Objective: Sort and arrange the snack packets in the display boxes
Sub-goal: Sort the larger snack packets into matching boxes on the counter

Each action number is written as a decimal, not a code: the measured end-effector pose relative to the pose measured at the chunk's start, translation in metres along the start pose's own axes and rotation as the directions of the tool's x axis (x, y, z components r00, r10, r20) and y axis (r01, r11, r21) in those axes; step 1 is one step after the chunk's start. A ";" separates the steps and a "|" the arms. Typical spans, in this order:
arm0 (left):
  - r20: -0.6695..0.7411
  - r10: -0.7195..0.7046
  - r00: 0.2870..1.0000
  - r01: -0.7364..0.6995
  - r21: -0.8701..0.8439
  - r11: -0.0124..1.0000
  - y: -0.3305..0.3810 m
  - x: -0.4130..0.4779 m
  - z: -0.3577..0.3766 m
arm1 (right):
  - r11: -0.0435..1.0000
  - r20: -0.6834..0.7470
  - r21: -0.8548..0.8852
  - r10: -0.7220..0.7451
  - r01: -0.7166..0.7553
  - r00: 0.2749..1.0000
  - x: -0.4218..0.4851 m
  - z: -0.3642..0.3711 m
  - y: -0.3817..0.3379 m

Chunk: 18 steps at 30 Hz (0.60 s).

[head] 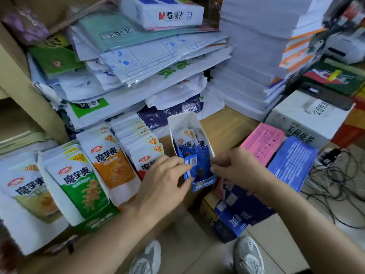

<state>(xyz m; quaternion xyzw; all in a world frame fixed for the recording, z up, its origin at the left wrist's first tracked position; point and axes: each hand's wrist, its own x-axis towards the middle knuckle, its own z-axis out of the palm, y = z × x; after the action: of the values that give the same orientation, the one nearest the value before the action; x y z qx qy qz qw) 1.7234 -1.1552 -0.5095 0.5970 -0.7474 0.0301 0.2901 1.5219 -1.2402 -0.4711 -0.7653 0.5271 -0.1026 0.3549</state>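
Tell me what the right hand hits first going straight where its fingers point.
The right hand points left. First in line is the side wall of the blue display box, seemingly right at its fingertips; depth is unclear.

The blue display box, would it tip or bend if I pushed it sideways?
Probably tips easily: the blue display box is narrow and looks part full. Its thin card walls likely flex. The right hand touches one side.
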 end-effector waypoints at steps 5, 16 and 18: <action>-0.041 -0.125 0.991 0.115 -0.193 0.974 0.000 -0.005 0.007 | 0.993 0.184 -0.102 0.079 -0.060 0.980 0.000 0.019 -0.006; -0.051 -0.226 0.973 0.205 -0.264 0.942 -0.001 -0.001 0.015 | 1.000 -0.183 -0.018 -0.009 0.006 0.983 0.030 0.056 0.003; -0.048 -0.232 0.971 0.211 -0.272 0.939 -0.002 0.000 0.016 | 1.000 -0.219 -0.024 0.003 -0.008 0.976 0.036 0.057 0.003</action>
<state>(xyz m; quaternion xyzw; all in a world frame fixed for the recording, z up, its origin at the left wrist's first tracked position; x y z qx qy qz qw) 1.7193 -1.1619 -0.5233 0.6315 -0.6605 -0.0796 0.3983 1.5652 -1.2481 -0.5228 -0.7522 0.5663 -0.1790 0.2856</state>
